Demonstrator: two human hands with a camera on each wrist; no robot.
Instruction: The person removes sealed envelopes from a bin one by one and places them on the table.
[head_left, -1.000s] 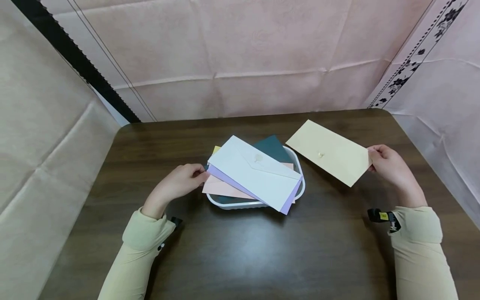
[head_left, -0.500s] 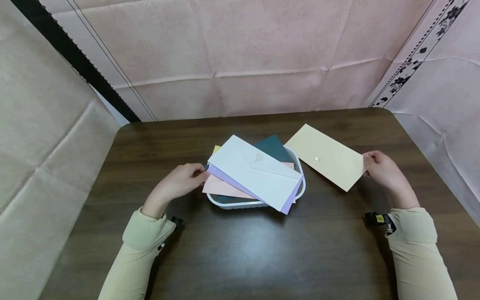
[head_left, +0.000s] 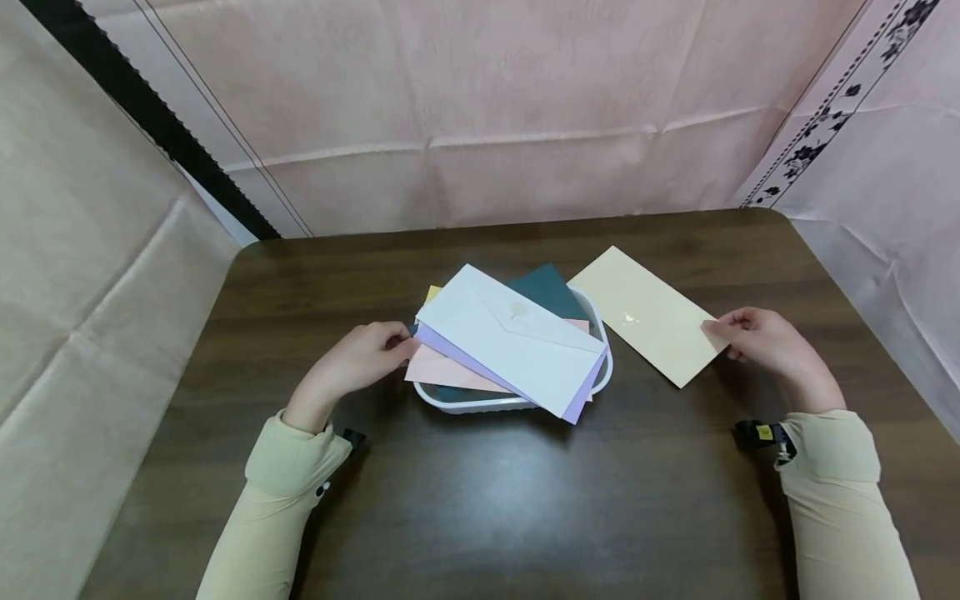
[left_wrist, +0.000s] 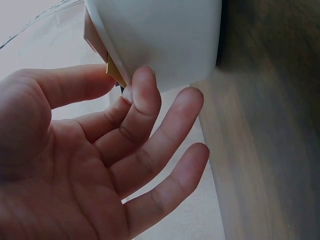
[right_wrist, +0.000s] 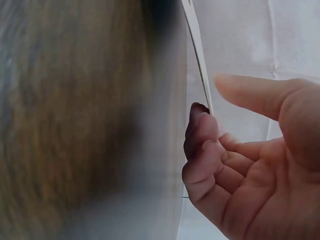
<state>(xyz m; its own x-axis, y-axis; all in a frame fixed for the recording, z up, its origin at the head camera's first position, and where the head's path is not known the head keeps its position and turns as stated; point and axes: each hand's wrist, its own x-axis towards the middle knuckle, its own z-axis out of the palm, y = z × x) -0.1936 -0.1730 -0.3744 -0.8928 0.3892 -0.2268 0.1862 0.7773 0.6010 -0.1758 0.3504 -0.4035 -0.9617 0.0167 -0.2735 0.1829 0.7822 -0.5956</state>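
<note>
At the right, my right hand (head_left: pixel 761 342) holds a cream envelope (head_left: pixel 648 312) by its near right corner, thumb over the top and fingers beneath. In the right wrist view the envelope (right_wrist: pixel 200 60) shows edge-on between thumb and curled fingers. Its far left corner reaches the white basket (head_left: pixel 480 407). A pile of envelopes lies across this basket: a white envelope (head_left: pixel 517 333) uppermost, then lilac, pink (head_left: pixel 450 371) and dark teal (head_left: pixel 551 292) ones. My left hand (head_left: pixel 363 354) pinches the basket's left end with thumb and index finger, beside a yellow corner (left_wrist: pixel 115 70); its other fingers spread loosely.
The basket stands on a dark brown wooden table (head_left: pixel 480 508) with rounded far corners. Pale cloth (head_left: pixel 480 108) hangs behind it and at both sides. A small black camera (head_left: pixel 753 433) sits at the right wrist.
The right hand has brought the cream envelope a little left and down toward the basket, and its thumb now lies further onto the envelope. The left hand has stayed at the basket.
</note>
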